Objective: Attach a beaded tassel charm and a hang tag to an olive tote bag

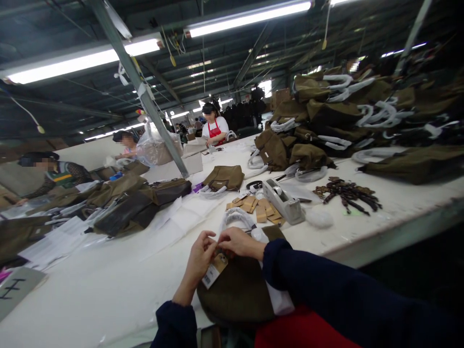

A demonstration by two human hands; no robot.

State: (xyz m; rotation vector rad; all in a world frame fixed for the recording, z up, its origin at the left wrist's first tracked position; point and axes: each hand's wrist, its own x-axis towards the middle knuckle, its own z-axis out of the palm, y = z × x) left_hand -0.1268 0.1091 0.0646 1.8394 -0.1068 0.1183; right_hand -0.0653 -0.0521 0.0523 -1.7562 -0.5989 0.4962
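Note:
An olive-brown handbag (235,292) lies at the table's near edge, its handle (237,213) wrapped in white padding. Over its top, the fingers of my left hand (203,253) and my right hand (239,241) meet in a pinch. A tan hang tag (221,261) with a white barcode label (210,277) dangles just below the fingertips. Both hands are closed at the spot where the tag is fastened; the small piece between the fingers, perhaps its string, is too fine to make out.
Beyond the bag lie loose tan tags (250,203), a grey tape dispenser (284,200) and a bunch of dark straps (348,194). Handbags are piled at right (319,116) and left (126,208). A slanted metal post (145,96) rises mid-table. Co-workers (215,128) stand across it.

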